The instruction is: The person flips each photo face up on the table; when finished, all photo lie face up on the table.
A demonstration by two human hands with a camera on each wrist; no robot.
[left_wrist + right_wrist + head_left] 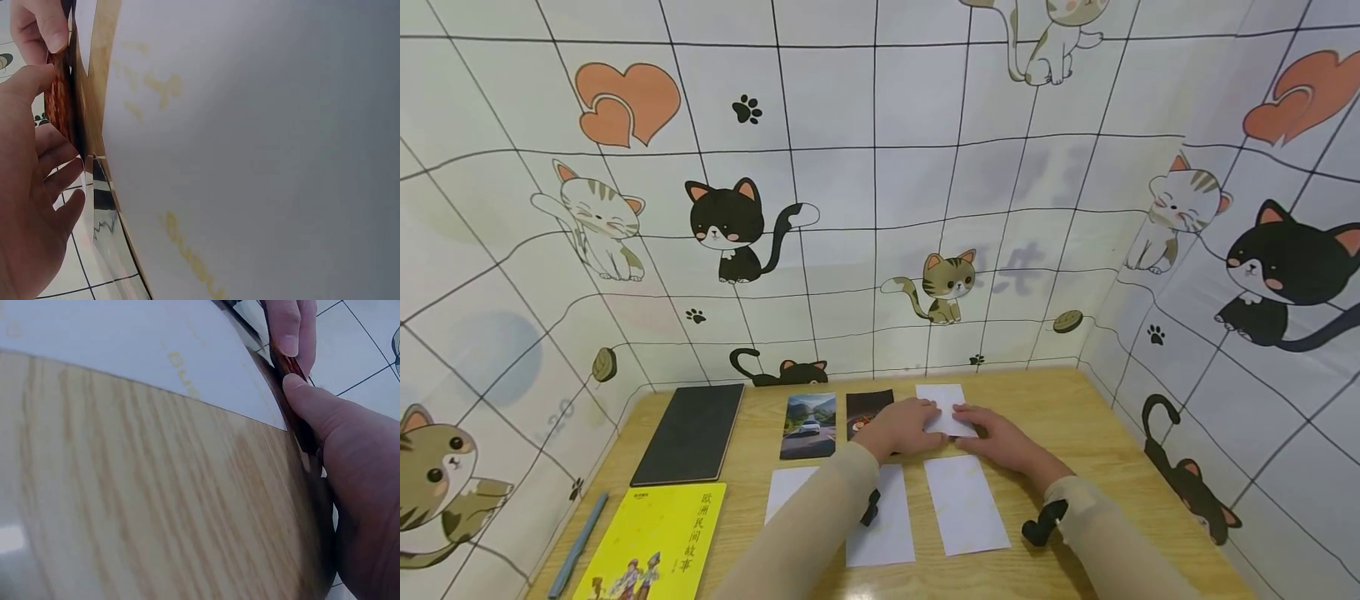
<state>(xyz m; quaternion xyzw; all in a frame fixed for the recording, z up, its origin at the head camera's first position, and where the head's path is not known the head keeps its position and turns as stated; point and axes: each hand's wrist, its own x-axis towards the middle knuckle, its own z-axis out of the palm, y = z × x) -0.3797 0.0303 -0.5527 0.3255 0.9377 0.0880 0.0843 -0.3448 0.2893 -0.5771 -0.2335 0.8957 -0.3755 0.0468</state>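
Both hands, left [901,427] and right [1000,437], pinching smooth white rectangular card [946,408] on grainy wooden counter [1075,417]; reddish printed edge seen only in wrist views.

Both forearms, in pale beige sleeves, reach from about six o'clock toward twelve and converge near the far middle of the view, each wrist carrying a small black strap-mounted device. The left hand [901,427] lies palm down with its fingers stretched toward two o'clock, and its wrist view shows the thumb and fingers [59,178] slightly bent and pressed along a thin edge. The right hand [1000,437] lies low at about three o'clock of the left, fingers pointing toward ten o'clock, its thumb [312,403] set against the same thin edge, fingertips of both hands nearly meeting.
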